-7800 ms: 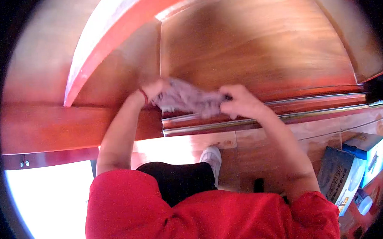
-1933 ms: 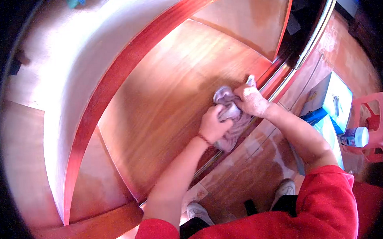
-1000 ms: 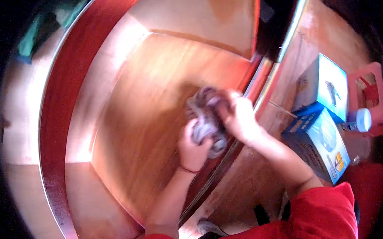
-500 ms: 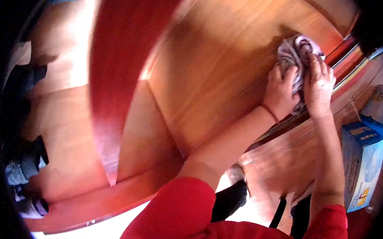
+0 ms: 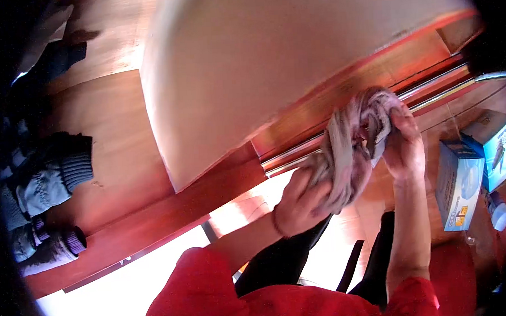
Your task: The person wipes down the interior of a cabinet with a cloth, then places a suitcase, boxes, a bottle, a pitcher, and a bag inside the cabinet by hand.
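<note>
Gripping left hand [image 5: 303, 204]: fingers curled round the cloth [image 5: 341, 151], lower end
Right hand [image 5: 405, 148]: fingers, partly hidden, closed on its upper end

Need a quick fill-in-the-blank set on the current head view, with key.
1. The number of hands gripping the crumpled grey-purple cloth is ____.
2. The thin dark red bracelet is on the person's ____ wrist.
3. The person's short-sleeved fabric top is ____ in colour.

Missing words: two; left; red.
</note>
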{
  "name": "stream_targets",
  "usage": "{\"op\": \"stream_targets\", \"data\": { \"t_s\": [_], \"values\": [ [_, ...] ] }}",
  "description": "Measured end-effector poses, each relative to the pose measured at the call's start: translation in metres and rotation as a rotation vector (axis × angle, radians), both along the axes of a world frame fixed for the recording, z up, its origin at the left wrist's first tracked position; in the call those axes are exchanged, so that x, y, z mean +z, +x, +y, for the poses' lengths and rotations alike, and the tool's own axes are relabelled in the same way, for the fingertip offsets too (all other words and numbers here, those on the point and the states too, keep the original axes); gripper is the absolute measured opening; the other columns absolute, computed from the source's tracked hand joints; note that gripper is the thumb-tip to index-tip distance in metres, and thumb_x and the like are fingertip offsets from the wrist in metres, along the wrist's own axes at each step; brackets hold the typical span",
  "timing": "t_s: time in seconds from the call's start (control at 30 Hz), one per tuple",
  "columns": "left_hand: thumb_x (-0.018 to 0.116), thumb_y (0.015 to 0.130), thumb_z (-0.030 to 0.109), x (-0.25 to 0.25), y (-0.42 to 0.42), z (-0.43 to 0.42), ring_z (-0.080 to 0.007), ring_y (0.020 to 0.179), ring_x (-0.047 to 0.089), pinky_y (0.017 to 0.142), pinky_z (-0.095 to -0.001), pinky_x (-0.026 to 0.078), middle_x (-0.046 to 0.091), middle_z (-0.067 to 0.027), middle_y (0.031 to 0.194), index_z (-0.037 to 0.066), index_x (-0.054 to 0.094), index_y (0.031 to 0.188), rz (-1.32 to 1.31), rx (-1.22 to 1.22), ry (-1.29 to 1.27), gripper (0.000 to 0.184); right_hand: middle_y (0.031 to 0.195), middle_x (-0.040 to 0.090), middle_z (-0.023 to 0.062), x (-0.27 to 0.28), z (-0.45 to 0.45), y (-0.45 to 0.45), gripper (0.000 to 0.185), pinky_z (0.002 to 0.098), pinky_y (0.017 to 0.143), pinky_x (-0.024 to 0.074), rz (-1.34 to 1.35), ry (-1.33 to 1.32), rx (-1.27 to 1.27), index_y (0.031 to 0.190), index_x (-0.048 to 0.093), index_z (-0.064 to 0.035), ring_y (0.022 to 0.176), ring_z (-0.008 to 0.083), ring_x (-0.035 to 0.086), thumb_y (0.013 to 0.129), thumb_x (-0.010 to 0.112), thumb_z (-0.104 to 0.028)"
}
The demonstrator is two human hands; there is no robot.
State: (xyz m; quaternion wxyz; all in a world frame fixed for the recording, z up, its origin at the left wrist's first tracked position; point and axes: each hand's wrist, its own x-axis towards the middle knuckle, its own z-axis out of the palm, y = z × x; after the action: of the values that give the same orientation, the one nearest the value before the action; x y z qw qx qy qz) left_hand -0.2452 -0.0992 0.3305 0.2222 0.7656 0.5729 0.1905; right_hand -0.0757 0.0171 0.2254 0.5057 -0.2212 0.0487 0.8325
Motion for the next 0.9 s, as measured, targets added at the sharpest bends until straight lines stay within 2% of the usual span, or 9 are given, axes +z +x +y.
{"op": "stream_targets", "data": {
  "t_s": [0.1,0.2,0.3,0.43,0.5,0.63,0.77,0.8,0.9],
  "values": [
    [0.066,0.065,0.006,0.059,-0.001,0.006,-0.0383,0.087,0.049,0.073,-0.0433,0.043,0.047,-0.0215,0.099,0.006,0.053,0.096,0.141,-0.032,0.209,0.034,0.12,0.047,0.0086,0.075,0.008,-0.004,0.05,0.0355,0.088,0.0407,0.222,0.015,-0.198,0.125,0.038,-0.0052,0.107,0.0214,0.048,0.078,0.054,-0.009],
    [0.066,0.06,0.004,0.063,-0.009,0.035,-0.0366,0.088,0.047,0.075,-0.042,0.041,0.046,-0.0189,0.097,0.008,0.057,0.092,0.247,0.14,0.378,0.033,0.121,0.044,0.0091,0.122,0.017,-0.026,0.058,0.0366,0.09,0.0392,0.279,0.173,-0.175,0.128,0.034,-0.0071,0.108,0.0214,0.046,0.074,0.055,-0.01],
    [0.068,0.058,0.004,0.07,-0.027,0.035,-0.0367,0.092,0.047,0.078,-0.0426,0.04,0.047,-0.0187,0.102,0.009,0.057,0.092,0.202,0.231,0.34,0.035,0.118,0.042,0.0095,0.152,0.015,-0.054,0.078,0.0357,0.09,0.0384,0.004,0.165,-0.192,0.132,0.025,-0.0113,0.107,0.0253,0.042,0.058,0.044,0.004],
    [0.069,0.06,0.004,0.08,-0.058,0.005,-0.0365,0.093,0.047,0.078,-0.0438,0.04,0.05,-0.0194,0.102,0.007,0.056,0.088,0.27,0.329,0.248,0.031,0.12,0.038,0.0081,0.137,-0.03,-0.097,0.083,0.0329,0.091,0.0368,-0.208,0.138,0.005,0.132,0.02,-0.0085,0.109,0.0235,0.038,0.054,0.047,0.005],
    [0.067,0.059,0.003,0.094,-0.083,-0.011,-0.0367,0.093,0.048,0.079,-0.0437,0.04,0.051,-0.0194,0.1,0.007,0.055,0.088,0.322,0.34,0.197,0.032,0.124,0.035,0.0083,0.141,-0.05,-0.131,0.087,0.0308,0.095,0.0321,-0.094,0.144,0.05,0.134,0.016,-0.008,0.113,0.0226,0.035,0.055,0.047,0.01],
    [0.059,0.057,-0.004,0.117,-0.142,-0.057,-0.0372,0.091,0.047,0.081,-0.0431,0.04,0.05,-0.0174,0.093,0.004,0.053,0.09,0.437,0.489,0.036,0.035,0.119,0.046,0.0088,0.132,-0.105,-0.217,0.076,0.0325,0.094,0.0345,-0.049,0.263,0.233,0.134,0.023,-0.0106,0.111,0.0216,0.041,0.066,0.049,0.012],
    [0.055,0.057,-0.005,0.148,-0.153,-0.072,-0.0369,0.093,0.047,0.083,-0.0427,0.039,0.048,-0.0183,0.096,0.001,0.052,0.092,0.374,0.642,-0.057,0.035,0.114,0.048,0.0058,0.158,-0.095,-0.187,0.07,0.0275,0.085,0.0418,-0.144,0.163,0.382,0.131,0.029,-0.0077,0.104,0.0175,0.045,0.065,0.042,0.011],
    [0.055,0.057,-0.005,0.149,-0.148,-0.065,-0.0369,0.093,0.047,0.083,-0.0427,0.039,0.048,-0.0183,0.096,0.001,0.052,0.092,0.359,0.615,-0.053,0.035,0.112,0.05,0.006,0.165,-0.089,-0.166,0.065,0.0278,0.086,0.0413,-0.151,0.175,0.538,0.129,0.034,-0.0068,0.103,0.018,0.047,0.067,0.042,0.01],
    [0.048,0.06,-0.005,0.154,-0.11,-0.024,-0.0355,0.097,0.047,0.088,-0.0403,0.037,0.048,-0.0194,0.101,-0.001,0.053,0.098,0.234,0.273,0.012,0.038,0.107,0.055,0.0085,0.178,-0.098,-0.129,0.054,0.0292,0.087,0.0415,-0.311,0.122,0.55,0.121,0.043,-0.0048,0.098,0.0202,0.051,0.069,0.043,0.008]
  ]
}}
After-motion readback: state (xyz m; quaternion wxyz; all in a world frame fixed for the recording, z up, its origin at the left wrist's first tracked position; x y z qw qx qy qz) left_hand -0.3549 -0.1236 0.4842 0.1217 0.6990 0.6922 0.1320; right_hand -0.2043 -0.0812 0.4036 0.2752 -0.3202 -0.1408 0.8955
